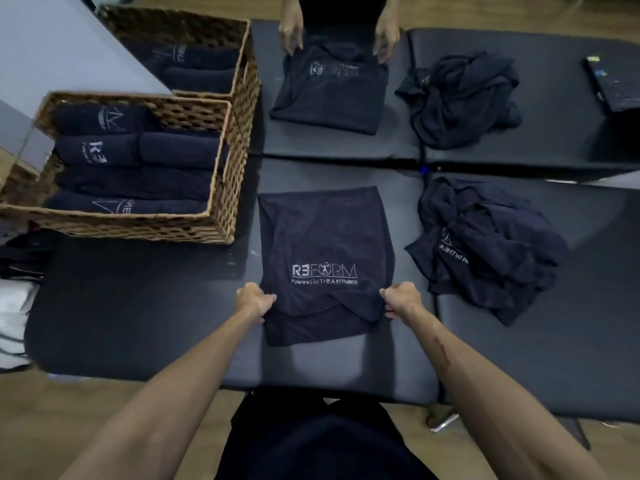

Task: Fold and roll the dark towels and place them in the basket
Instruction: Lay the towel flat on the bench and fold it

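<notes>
Hands [255,301] [401,299] gripping towel [325,244] edges

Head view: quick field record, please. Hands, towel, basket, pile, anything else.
left hand: grips towel's left edge near its near end
right hand: grips towel's right edge
towel: folded flat on mat, logo up, near end turned up
basket: left of towel, holds rolled towels
pile: loose towels, right of towel
mat: dark, padded
second person: across the mat, both hands on another towel
</notes>
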